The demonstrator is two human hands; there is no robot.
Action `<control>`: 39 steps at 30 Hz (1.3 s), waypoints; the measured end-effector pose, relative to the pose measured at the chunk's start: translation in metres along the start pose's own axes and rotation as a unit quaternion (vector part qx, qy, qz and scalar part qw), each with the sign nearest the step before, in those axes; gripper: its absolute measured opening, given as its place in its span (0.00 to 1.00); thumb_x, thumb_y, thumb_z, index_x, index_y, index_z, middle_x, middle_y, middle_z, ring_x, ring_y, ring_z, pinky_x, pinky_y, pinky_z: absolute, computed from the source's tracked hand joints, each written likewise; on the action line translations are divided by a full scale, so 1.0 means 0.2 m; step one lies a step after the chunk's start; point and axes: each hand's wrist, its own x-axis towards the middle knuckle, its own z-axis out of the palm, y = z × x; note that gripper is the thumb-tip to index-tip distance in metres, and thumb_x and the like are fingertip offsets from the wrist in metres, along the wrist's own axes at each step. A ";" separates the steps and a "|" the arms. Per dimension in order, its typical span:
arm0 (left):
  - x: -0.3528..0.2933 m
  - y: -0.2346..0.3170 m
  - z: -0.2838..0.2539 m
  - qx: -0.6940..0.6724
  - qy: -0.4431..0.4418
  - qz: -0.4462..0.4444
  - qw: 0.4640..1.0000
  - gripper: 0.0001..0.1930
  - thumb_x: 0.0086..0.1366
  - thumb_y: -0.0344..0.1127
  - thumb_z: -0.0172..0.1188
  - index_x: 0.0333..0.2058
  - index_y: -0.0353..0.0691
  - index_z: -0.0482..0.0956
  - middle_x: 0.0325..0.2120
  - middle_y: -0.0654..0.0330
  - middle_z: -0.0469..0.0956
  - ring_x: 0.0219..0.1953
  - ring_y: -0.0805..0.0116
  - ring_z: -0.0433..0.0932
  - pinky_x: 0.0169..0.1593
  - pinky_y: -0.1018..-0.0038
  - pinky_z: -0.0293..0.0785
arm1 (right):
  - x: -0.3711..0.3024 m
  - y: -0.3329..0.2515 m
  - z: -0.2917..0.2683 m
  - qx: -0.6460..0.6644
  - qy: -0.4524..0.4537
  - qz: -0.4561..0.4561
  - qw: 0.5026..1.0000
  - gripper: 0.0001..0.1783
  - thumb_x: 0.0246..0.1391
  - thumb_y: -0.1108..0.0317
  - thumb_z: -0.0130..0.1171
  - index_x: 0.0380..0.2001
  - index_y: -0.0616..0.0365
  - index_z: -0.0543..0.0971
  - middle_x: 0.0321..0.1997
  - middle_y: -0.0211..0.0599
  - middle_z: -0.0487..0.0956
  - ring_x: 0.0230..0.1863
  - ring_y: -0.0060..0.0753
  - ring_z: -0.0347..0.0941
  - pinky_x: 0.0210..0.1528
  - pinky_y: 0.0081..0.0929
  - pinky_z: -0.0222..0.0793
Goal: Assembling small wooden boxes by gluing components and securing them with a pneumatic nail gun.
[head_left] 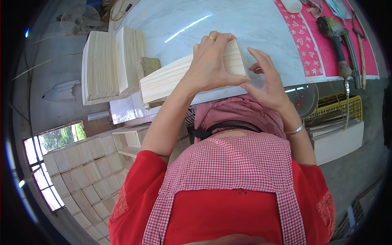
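Observation:
A pale wooden board (163, 79) lies slantwise near the front edge of the table, its right end toward me. My left hand (209, 63) grips it across the top near that end, fingers over the far edge and thumb along the near edge. Just off the board's right end is my right hand (267, 81), fingers apart and curved. Its thumb tip comes close to the left thumb at the board's corner; whether they touch I cannot tell. A rough wooden block (150, 66) sits by the board's left end. Anything beneath the board is mostly hidden.
Two upright stacks of thin boards (100, 67) stand at the left. On pink cloth (312, 53) at the right lies a nail gun (337, 45) with a hose. Below the table are a yellow crate (341, 104), piled wooden boxes (87, 171) and, farther back, a fan (79, 19).

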 end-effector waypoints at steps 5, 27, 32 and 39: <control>0.00 -0.03 -0.01 -0.019 0.009 0.024 0.999 0.50 0.35 0.55 0.79 0.56 0.38 0.69 0.48 0.48 0.71 0.53 0.48 0.69 0.54 0.56 0.63 | -0.13 -0.13 0.04 -0.042 0.047 -0.031 0.998 0.43 0.40 0.75 0.71 0.63 0.59 0.67 0.60 0.46 0.70 0.53 0.42 0.74 0.54 0.34 0.71; 0.02 -0.02 0.02 -0.018 0.025 0.028 0.999 0.46 0.33 0.51 0.78 0.51 0.36 0.71 0.46 0.52 0.72 0.48 0.50 0.70 0.51 0.59 0.66 | -0.15 -0.15 0.07 -0.030 0.058 -0.048 0.997 0.38 0.42 0.72 0.71 0.59 0.60 0.70 0.59 0.47 0.72 0.60 0.46 0.71 0.61 0.37 0.67; 0.01 0.00 0.02 -0.018 0.019 0.017 1.000 0.43 0.34 0.49 0.78 0.51 0.36 0.71 0.45 0.52 0.72 0.49 0.50 0.71 0.53 0.59 0.68 | 0.01 -0.14 0.05 0.026 0.058 -0.077 0.995 0.41 0.44 0.66 0.70 0.62 0.62 0.66 0.64 0.49 0.70 0.65 0.46 0.67 0.65 0.37 0.62; 0.02 0.00 0.02 -0.026 0.013 0.003 1.000 0.43 0.33 0.48 0.77 0.51 0.37 0.71 0.45 0.52 0.73 0.49 0.50 0.71 0.53 0.58 0.67 | -0.02 -0.20 0.02 0.025 0.011 -0.064 0.998 0.43 0.43 0.64 0.73 0.61 0.63 0.66 0.61 0.53 0.71 0.60 0.53 0.70 0.62 0.39 0.67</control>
